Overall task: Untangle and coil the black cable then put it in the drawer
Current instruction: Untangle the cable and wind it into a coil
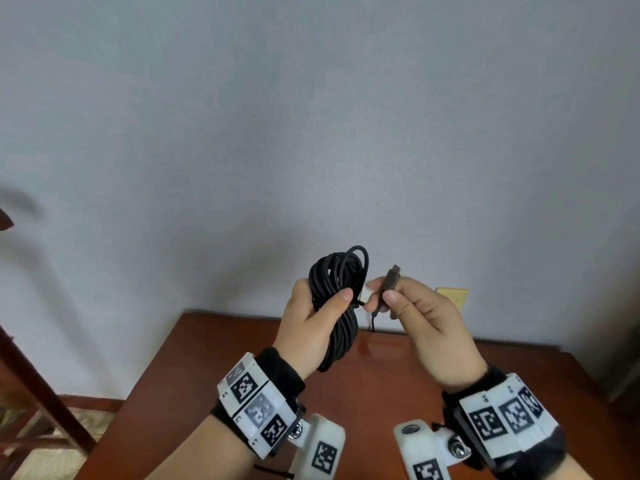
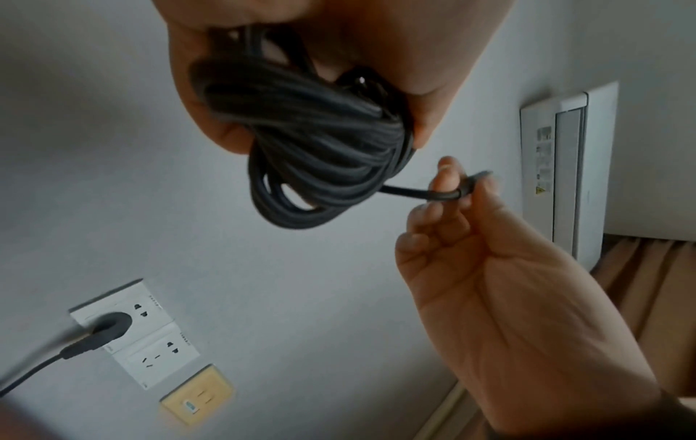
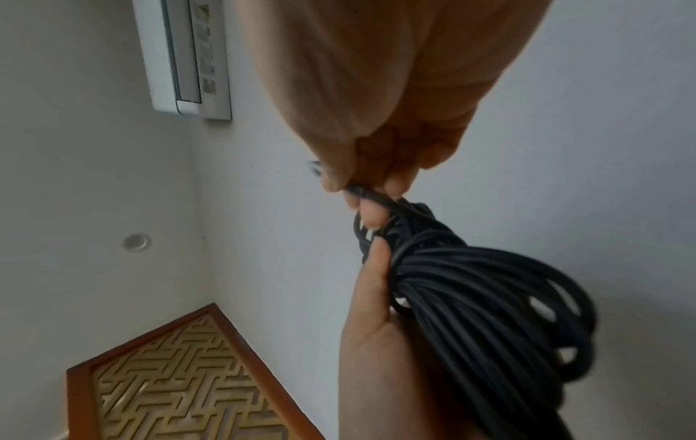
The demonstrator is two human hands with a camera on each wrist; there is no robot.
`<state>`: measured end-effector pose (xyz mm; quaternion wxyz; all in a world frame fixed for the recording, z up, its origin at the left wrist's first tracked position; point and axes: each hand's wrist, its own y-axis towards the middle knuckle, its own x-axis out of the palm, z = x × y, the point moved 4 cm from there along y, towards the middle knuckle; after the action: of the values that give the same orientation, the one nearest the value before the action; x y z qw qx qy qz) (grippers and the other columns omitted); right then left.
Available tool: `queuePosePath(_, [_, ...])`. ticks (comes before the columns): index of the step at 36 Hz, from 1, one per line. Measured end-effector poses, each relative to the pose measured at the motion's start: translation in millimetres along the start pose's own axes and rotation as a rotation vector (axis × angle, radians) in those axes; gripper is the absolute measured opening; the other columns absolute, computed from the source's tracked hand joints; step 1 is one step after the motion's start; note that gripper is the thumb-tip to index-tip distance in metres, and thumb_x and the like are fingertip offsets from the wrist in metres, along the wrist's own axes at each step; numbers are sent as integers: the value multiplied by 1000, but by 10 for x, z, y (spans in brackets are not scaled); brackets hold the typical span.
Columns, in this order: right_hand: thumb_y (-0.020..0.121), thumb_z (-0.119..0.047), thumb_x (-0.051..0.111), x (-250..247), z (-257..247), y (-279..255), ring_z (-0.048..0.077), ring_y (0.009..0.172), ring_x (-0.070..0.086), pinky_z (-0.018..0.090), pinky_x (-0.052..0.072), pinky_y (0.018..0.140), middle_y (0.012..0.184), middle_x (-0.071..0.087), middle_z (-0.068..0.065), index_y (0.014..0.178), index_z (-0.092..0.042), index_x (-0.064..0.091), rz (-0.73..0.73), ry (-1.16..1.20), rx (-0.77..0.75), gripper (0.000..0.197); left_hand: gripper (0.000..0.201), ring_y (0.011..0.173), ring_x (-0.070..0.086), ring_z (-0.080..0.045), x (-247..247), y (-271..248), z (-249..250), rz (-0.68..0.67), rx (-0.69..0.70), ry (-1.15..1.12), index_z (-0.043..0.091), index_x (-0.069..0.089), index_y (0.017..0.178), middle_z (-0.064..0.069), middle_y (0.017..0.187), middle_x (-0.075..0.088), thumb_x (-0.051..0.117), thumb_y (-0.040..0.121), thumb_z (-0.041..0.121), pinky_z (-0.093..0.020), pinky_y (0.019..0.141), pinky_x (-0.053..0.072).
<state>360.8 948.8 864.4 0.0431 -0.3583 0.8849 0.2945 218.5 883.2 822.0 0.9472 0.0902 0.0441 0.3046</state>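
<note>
From the head view, your left hand [image 1: 311,320] is wrapped around the black cable [image 1: 337,299], which is gathered into a long bundle of many loops held upright above the wooden table [image 1: 381,393]; the thumb crosses the front of the bundle and the loops stick out at 12 o'clock above the fist and hang at 6 o'clock below it. Your right hand [image 1: 426,327], just beside it at 3 o'clock, pinches the cable's plug end [image 1: 390,280] between thumb and fingers, the connector pointing up toward 12 o'clock, and a short stretch of cable runs from it back to the bundle. In the left wrist view, the cable [image 2: 320,148] looks matte and dark, its loops lying roughly parallel and bulging out below your curled fingers; a single strand leaves the coil toward 3 o'clock to the right hand [image 2: 489,282], whose fingertips close on the plug. White wall sockets [image 2: 150,336] with a dark plug in one sit at 7 o'clock, and a white air conditioner [image 2: 565,163] at 3 o'clock. In the right wrist view, the right hand [image 3: 376,119] grips the strand at its fingertips, and the coil [image 3: 489,312] spreads toward 5 o'clock within the left hand [image 3: 376,342].
</note>
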Motion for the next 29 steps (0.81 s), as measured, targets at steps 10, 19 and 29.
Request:
queuePosePath(10, [89,-13,62,-26,112,76,23,64,53,31,44,66,62,64,8,68,-8,59,106,136,194,22,38,94,68,-8,37,-26,72,-36,56,-158,15,60,115,1,106,70,74,80,24,-20,74,53])
queuePosePath(19, [90,0,58,5,60,175,22,58,57,28,52,60,57,59,13,65,0,59,79,86,335,25,35,90,70,-13,81,-92,139,-103,163,-122,16,62,109,-1,98,73,74,79,4,-21,76,52])
queuePosePath(29, [79,10,64,9,377,100,8,41,50,23,46,42,60,56,6,100,-9,42,198,290,627,36,49,105,61,-1,69,-148,100,-113,266,166,36,54,118,19,110,65,78,77,26,-19,89,47])
